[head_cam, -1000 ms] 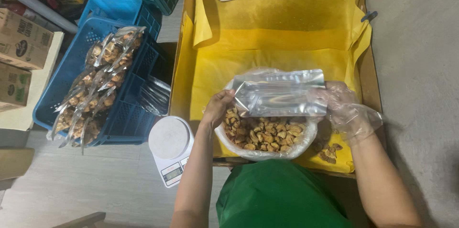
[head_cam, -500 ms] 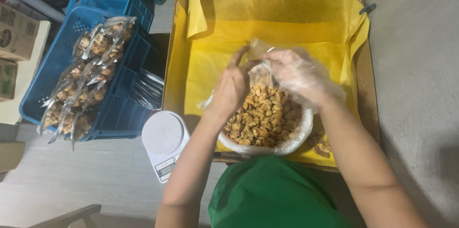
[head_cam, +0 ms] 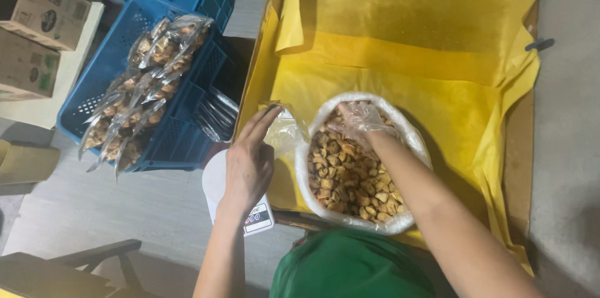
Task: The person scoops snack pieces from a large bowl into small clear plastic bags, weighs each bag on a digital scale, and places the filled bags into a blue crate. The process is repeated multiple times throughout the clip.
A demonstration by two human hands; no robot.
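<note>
Two hands working: gloved right hand [head_cam: 356,124] narrow-grip in bowl of snack pieces [head_cam: 350,173], left hand [head_cam: 250,157] pinching clear pouch [head_cam: 284,130] at bowl's 9 o'clock; recommend pouch mouth kept wide, w/ small scoops.

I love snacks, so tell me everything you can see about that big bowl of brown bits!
The bowl is round, with a thin, crinkly clear plastic liner folded over its pale rim. It is heaped with small, chunky golden-brown snack pieces. It stands upright on the yellow cloth, near the table's front edge. The right hand, in a clear plastic glove, reaches in at the far side, fingers in the pieces. The bare left hand holds a clear bag beside the rim.
</note>
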